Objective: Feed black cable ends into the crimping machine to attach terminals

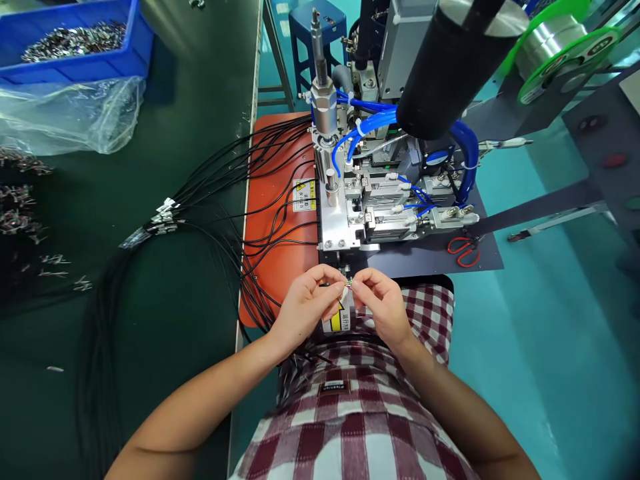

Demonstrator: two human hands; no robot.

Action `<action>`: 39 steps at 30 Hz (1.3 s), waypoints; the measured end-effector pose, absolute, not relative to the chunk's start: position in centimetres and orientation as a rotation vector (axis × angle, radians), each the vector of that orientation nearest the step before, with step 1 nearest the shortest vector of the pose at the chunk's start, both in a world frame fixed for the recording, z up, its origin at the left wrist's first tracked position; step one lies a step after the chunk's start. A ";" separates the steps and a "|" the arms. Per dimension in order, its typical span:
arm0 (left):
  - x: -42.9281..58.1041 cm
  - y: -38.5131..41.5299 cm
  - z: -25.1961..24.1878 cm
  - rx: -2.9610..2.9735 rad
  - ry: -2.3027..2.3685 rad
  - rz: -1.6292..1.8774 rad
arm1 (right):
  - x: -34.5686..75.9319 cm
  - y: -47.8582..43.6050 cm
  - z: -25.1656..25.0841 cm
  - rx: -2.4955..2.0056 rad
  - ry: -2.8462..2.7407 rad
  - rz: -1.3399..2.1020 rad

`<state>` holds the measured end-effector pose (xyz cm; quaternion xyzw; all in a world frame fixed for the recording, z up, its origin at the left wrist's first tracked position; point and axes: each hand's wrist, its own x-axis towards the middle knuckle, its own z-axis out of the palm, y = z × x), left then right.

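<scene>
In front of my body, my left hand (pixel 311 303) and my right hand (pixel 384 307) almost meet, each with thumb and forefinger pinched. Between the fingertips show thin coloured wires (pixel 349 283), partly green and yellow; their ends are hidden by my fingers. Just beyond my hands stands a metal machine (pixel 345 223) with blue air tubes. Black cables (pixel 273 230) fan across its orange cover (pixel 265 280) to the left of my hands. A white label with a yellow arrow (pixel 337 319) shows just below my fingers.
A bundle of cables with white connectors (pixel 165 217) lies on the dark green table (pixel 200 360). At the upper left is a blue bin (pixel 143 47) of small metal parts. Red-handled scissors (pixel 465 252) lie right of the machine. A green wire spool (pixel 555 50) stands behind.
</scene>
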<state>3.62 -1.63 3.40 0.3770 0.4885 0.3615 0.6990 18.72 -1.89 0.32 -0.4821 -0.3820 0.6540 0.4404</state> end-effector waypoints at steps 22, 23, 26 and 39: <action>3.4 -1.6 3.4 0.821 1.101 0.739 | 20.8 0.0 0.4 -1.081 -1.142 1.793; 3.4 -1.7 3.4 0.829 1.104 0.747 | 20.6 -0.3 0.5 -1.120 -1.157 1.742; 3.4 -1.9 3.2 0.850 1.116 0.772 | 19.8 -1.6 0.7 -1.214 -1.212 1.603; 3.6 -1.9 2.9 0.828 1.126 0.828 | 19.6 -1.2 1.3 -1.271 -1.153 1.538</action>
